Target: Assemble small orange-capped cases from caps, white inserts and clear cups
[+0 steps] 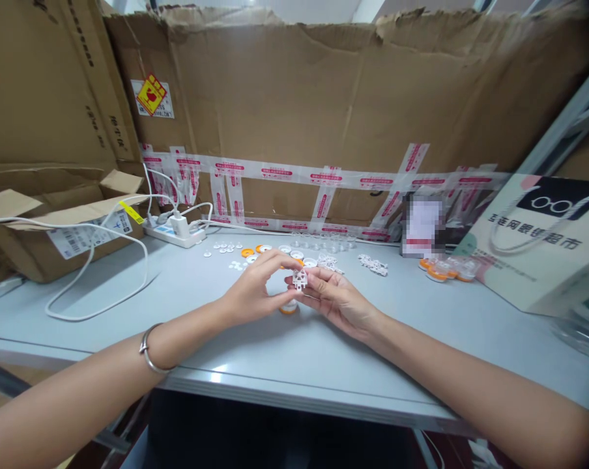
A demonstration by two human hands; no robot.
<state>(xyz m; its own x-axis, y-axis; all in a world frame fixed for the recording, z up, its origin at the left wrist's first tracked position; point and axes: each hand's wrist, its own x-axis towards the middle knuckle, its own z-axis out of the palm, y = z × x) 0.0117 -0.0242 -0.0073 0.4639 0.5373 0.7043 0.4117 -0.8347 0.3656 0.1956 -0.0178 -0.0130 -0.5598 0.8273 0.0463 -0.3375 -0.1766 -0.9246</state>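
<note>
1. Cardboard panel, taped, stands along the back edge of the tabletop.
2. Power strip: sits near the back edge, left.
3. White plastic part: is held above the tabletop's middle.
4. Left hand: thumb and fingertips grasp the part.
5. Right hand: pinches its right side.
6. Discs, orange and white: lie toward the back edge.

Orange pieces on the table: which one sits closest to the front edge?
The single orange piece just below the left hand, partly hidden by fingers. The others lie farther back, some clustered beside the paper bag.
</note>
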